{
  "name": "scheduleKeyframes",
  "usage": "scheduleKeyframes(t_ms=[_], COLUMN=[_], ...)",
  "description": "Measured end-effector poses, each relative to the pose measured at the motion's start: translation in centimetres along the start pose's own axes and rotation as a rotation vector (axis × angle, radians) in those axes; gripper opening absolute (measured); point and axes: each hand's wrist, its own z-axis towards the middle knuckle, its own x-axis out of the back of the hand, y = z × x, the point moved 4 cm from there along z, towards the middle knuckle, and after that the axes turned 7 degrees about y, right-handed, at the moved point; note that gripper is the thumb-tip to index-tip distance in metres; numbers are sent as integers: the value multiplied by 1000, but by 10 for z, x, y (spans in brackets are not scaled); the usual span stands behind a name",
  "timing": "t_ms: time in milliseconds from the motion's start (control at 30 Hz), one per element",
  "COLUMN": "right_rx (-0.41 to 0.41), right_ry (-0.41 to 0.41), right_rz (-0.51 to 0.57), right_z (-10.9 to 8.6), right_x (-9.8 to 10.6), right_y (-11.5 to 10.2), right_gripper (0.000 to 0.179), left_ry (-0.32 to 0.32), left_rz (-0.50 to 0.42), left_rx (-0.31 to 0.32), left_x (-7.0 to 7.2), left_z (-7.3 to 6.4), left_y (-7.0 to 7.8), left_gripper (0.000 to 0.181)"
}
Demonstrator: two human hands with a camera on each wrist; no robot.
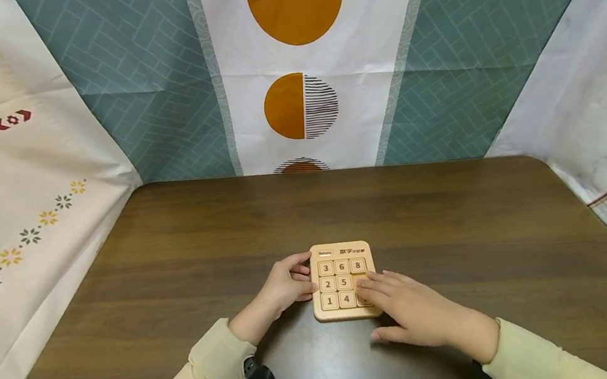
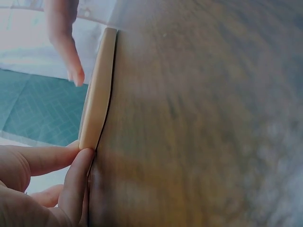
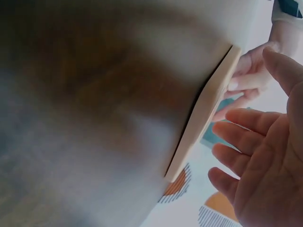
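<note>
A light wooden number slide puzzle (image 1: pixel 344 315) lies flat on the table, its face up. Tiles 3, 6 and 8 fill the top row, with 2 and 5 below, then 1 and 4. My left hand (image 1: pixel 285 288) holds the puzzle's left edge between thumb and fingers; in the left wrist view the fingertips touch its pale side (image 2: pixel 98 94). Over the lower right tiles extends my right hand (image 1: pixel 423 309), fingers nearly straight, hiding part of the right column. The right wrist view shows those fingers (image 3: pixel 236 135) spread close to the face; contact cannot be told.
The brown wooden table (image 1: pixel 173 243) stretches around the puzzle. Behind it hangs a green and white cloth (image 1: pixel 168 105) with orange half circles. White patterned cloths hang at the left (image 1: pixel 9 200) and right (image 1: pixel 601 115). A black strap (image 1: pixel 259 377) sits at my left wrist.
</note>
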Motion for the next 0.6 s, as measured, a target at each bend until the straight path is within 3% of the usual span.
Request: scheduleKeyframes(t_ms=[300, 600], right_rx=[57, 55], right_ry=[-4, 10], right_rz=[-21, -64], right_z=[-8, -6], right_x=[0, -1], right_y=[-11, -10], right_gripper=[59, 62], left_ry=[-4, -6], left_rz=[-7, 4], left_rx=[6, 15], left_x=[-1, -1], left_z=[0, -1], left_y=[-1, 0], left_gripper=[69, 70])
